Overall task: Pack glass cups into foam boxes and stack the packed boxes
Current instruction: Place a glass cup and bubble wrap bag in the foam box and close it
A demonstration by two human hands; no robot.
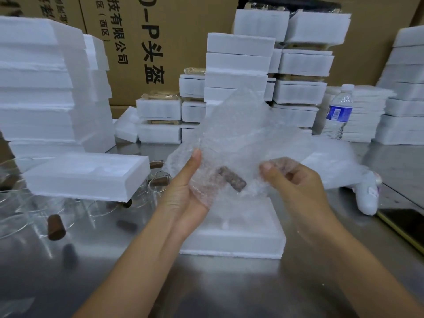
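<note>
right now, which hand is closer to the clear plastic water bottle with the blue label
Right. The right hand lies in front and left of the blue-labelled clear plastic water bottle; the left hand is further left, both gripping the clear bubble wrap.

Steel table (229,294) is seen across the whole foreground, its surface reflective and scuffed. Brown cardboard cartons (183,31) are stacked behind it as a backdrop, with black Chinese characters and a "P" printed sideways on one. A clear plastic water bottle (339,112) is stood upright at back right, white cap on, blue label wrapped round it. A stack of thin white sheets (369,115) is set just behind the bottle. A dark flat phone (403,223) with a yellow edge is laid at the table's right side, partly cut off by the frame. A white roll (367,198) with a small label is laid just beside it.
</note>
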